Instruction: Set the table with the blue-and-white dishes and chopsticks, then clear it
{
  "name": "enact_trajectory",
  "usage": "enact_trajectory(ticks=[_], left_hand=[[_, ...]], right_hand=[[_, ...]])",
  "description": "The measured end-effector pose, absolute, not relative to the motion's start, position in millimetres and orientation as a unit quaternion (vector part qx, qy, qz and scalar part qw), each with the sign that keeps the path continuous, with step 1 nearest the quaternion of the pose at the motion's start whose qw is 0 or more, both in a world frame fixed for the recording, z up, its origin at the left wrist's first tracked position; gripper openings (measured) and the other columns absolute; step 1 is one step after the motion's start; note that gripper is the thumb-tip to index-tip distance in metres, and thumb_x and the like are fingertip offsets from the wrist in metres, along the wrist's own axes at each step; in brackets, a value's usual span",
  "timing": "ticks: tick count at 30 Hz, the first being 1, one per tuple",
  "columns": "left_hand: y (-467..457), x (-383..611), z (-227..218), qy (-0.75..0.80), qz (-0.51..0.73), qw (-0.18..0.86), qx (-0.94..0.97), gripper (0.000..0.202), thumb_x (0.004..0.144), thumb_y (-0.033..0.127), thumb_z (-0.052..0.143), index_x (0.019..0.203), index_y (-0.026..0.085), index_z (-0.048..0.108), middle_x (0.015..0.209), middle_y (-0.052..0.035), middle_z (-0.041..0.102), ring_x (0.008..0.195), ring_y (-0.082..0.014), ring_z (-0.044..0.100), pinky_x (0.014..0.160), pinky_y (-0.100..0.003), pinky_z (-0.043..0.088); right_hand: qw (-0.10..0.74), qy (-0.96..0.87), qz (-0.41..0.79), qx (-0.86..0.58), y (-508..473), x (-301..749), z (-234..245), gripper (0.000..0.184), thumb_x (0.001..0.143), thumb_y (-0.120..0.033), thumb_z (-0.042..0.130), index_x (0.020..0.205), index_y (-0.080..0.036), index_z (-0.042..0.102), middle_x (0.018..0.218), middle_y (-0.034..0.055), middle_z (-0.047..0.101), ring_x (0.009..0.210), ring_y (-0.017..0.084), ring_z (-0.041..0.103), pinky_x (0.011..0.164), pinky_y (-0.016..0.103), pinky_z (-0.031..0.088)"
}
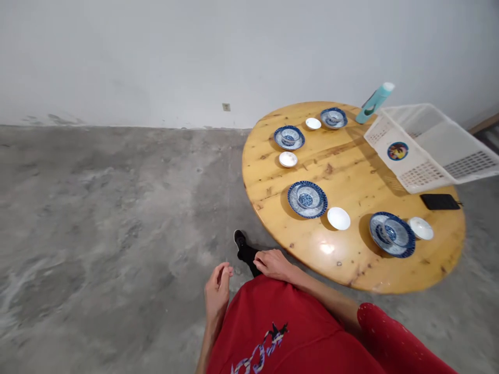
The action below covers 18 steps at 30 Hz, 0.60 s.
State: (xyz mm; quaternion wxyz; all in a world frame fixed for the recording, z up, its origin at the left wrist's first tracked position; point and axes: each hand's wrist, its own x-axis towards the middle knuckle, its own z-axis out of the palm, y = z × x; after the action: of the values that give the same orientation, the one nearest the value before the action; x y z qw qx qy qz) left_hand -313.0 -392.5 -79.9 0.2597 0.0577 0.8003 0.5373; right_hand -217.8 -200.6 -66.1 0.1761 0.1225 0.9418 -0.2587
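Observation:
My left hand [218,292] hangs over the concrete floor beside my red shirt, its fingers loosely bent and nothing in it. Just in front of the shirt is my right hand [274,264], relaxed and holding nothing, near the edge of the round wooden table [268,192]. The nearest tableware is a blue-and-white plate [293,203] with a clear glass bowl [307,198] on it. A small white bowl [339,218] sits to its right. Another patterned plate [407,250] carries a glass bowl [394,231], with a white bowl [421,228] alongside.
Farther back are two more patterned plates [277,137] [343,117] with glass bowls, plus small white dishes [288,159] [313,123]. A white plastic basket [419,169], a turquoise bottle [375,103] and a black phone [440,201] occupy the table's right side. A wall [156,62] stands behind.

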Motion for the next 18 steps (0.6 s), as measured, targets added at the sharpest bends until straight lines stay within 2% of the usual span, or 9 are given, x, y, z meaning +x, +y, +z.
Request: enact_trajectory(ticks=[7, 14, 18], left_hand=[[-363, -427, -64, 0.823, 0.518, 0.226, 0.058, 0.053, 0.080, 0.063, 0.054, 0.101, 0.016, 0.064, 0.091, -0.0109, 0.072, 0.082, -0.0220, 0.068, 0.080, -0.034, 0.055], [-343, -527, -53, 0.843, 0.473, 0.248, 0.061, 0.054, 0.082, 0.064, 0.052, 0.104, 0.016, 0.063, 0.095, -0.0111, 0.071, 0.085, -0.0221, 0.068, 0.083, -0.034, 0.054], [-321, -566, -50, 0.836, 0.471, 0.270, 0.079, 0.054, 0.082, 0.064, 0.051, 0.105, 0.017, 0.063, 0.095, -0.0107, 0.072, 0.085, -0.0216, 0.068, 0.084, -0.034, 0.054]], right_hand=[[0.162, 0.932, -0.307, 0.103, -181, -333, -78, 0.028, 0.099, -0.032, 0.043, 0.102, -0.020, 0.068, 0.100, 0.0068, 0.074, 0.090, 0.019, 0.069, 0.070, 0.026, 0.037], [0.129, 0.931, -0.316, 0.127, -150, -453, -73, 0.032, 0.100, -0.034, 0.039, 0.105, -0.020, 0.068, 0.099, 0.0085, 0.074, 0.088, 0.019, 0.068, 0.072, 0.025, 0.039], [0.115, 0.929, -0.321, 0.145, -129, -489, -68, 0.029, 0.100, -0.033, 0.041, 0.102, -0.021, 0.068, 0.099, 0.0063, 0.074, 0.088, 0.018, 0.068, 0.070, 0.025, 0.037]])
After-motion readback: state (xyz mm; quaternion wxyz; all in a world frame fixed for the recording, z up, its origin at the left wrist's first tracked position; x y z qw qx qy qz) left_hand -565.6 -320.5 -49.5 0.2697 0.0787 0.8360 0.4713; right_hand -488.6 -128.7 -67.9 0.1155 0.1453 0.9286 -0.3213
